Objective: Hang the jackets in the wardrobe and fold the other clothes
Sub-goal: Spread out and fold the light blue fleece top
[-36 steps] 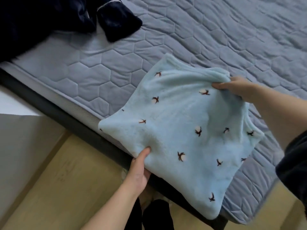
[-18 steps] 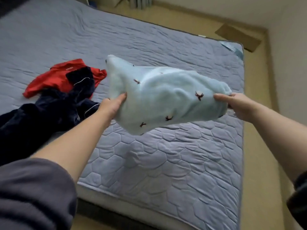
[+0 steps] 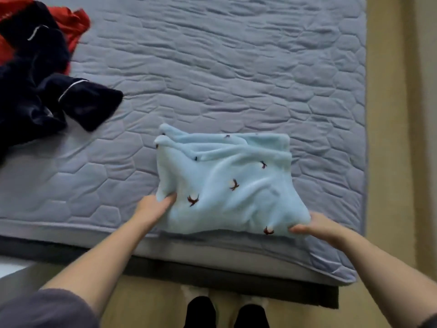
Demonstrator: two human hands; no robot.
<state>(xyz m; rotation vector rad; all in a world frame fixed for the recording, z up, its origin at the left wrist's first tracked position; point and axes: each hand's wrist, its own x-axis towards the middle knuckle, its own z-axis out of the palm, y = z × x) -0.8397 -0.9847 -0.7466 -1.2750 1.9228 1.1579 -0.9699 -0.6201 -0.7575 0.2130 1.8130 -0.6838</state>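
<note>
A folded light-blue fleece garment (image 3: 227,183) with small brown motifs lies on the grey quilted bed (image 3: 212,74), close to its near edge. My left hand (image 3: 153,209) grips the garment's near left corner, thumb on top. My right hand (image 3: 314,227) pinches the near right corner, fingers tucked under the fabric. A dark navy garment (image 3: 42,91) with white piping lies crumpled at the left of the bed, partly on top of a red garment (image 3: 75,24).
The bed's dark frame (image 3: 212,275) runs along the near edge, with wooden floor (image 3: 387,138) to the right and below. My dark-socked feet (image 3: 224,313) stand right at the bed's edge.
The blue garment was lifted off the bed's corner, carried in the air, and now lies folded on the bed near its edge with both hands still on its near corners.
</note>
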